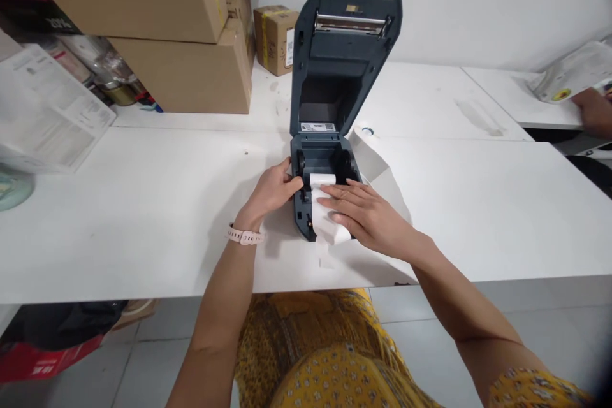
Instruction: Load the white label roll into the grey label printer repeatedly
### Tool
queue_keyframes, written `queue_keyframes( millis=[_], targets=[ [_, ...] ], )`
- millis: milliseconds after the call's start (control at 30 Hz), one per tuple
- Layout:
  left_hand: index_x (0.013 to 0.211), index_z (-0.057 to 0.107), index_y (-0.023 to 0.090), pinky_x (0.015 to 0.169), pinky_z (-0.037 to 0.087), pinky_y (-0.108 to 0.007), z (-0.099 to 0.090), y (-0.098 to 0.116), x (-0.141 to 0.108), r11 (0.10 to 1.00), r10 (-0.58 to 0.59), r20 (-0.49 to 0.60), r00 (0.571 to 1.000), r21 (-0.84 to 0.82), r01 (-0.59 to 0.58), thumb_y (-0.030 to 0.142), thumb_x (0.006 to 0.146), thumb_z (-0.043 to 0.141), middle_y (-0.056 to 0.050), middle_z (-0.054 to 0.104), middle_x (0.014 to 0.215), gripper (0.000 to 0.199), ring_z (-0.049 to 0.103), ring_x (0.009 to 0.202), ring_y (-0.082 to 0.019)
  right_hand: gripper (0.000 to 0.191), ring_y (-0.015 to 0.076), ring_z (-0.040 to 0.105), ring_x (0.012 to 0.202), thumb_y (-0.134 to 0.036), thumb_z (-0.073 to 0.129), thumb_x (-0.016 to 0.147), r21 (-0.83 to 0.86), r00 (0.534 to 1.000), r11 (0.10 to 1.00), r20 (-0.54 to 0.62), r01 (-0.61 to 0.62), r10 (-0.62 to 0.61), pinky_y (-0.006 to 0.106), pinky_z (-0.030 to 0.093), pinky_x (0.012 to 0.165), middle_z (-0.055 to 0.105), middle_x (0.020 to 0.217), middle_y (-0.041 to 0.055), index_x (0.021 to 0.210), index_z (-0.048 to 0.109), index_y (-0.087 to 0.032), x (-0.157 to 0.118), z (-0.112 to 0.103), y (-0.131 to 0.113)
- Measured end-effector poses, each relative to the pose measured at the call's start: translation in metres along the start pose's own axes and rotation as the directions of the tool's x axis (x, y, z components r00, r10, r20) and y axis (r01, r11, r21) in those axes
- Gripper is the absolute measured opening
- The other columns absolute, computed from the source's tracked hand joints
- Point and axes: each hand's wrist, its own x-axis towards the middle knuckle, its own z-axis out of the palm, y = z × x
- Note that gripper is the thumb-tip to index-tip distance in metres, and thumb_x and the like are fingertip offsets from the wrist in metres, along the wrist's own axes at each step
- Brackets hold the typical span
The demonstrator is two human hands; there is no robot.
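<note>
From the head camera, I'm seeing the dark blue-grey plastic printer (301, 226) sitting on the long white table (143, 204), its hinged lid (347, 60) standing raised and leaving the bay exposed. My left hand (275, 190) is gripping the body's left edge, thumb over the rim, probably bracing it against sliding. My right hand (377, 213) is open, fingers extended and lying over the smooth white paper strip (322, 207), likely keeping it flat and in line. The strip is running from the bay over the front edge, its end drooping onto the table. A broad, loose white sheet (385, 182) is lying just beside the printer's right side, apparently leaving the front accessible.
</note>
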Motion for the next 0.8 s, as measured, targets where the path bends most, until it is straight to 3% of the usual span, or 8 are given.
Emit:
queue_keyframes(
  millis=[300,567,667,800],
  targets=[
    [0.13,0.064,0.02,0.049,0.029,-0.023,0.0,0.001,0.0,1.0,-0.011,-0.001,1.0,-0.001,0.011,0.028,0.084,0.056,0.009,0.039,0.053,0.047,0.033,0.048,-0.01,0.032,0.0278,0.049,0.152,-0.039,0.05,0.107,0.117,1.0,0.993,0.018,0.02,-0.022,0.064,0.035,0.126,0.054,0.161,0.0082,0.133,0.064,-0.029,-0.01,-0.005,0.004],
    [0.129,0.065,0.02,0.05,0.03,-0.023,0.0,0.001,0.0,1.0,-0.012,-0.001,1.0,-0.008,0.012,0.028,0.083,0.056,0.009,0.038,0.053,0.047,0.033,0.048,-0.01,0.034,0.0301,0.042,0.156,-0.046,0.057,0.104,0.08,1.0,0.997,0.005,-0.005,0.005,0.066,0.031,0.128,0.051,0.164,0.0044,0.135,0.063,-0.034,-0.018,-0.001,-0.003],
    [0.13,0.064,0.02,0.052,0.031,-0.024,0.002,0.004,-0.001,1.0,-0.02,-0.008,1.0,0.004,0.02,0.029,0.084,0.056,0.009,0.039,0.053,0.047,0.035,0.049,-0.011,0.034,0.0321,0.046,0.153,-0.046,0.058,0.103,0.016,1.0,1.0,-0.027,-0.013,0.013,0.069,0.027,0.128,0.055,0.161,0.0036,0.135,0.063,-0.034,-0.02,0.002,-0.008],
    [0.129,0.066,0.019,0.058,0.034,-0.027,0.007,0.01,-0.002,0.98,-0.021,-0.113,0.993,0.194,0.042,0.037,0.087,0.058,0.006,0.05,0.056,0.046,0.046,0.055,-0.015,0.032,0.0296,0.06,0.138,-0.043,0.056,0.105,-0.085,0.994,0.996,-0.107,-0.021,0.012,0.065,0.029,0.125,0.06,0.156,0.0013,0.136,0.062,-0.036,-0.022,0.007,-0.018]
  ],
)
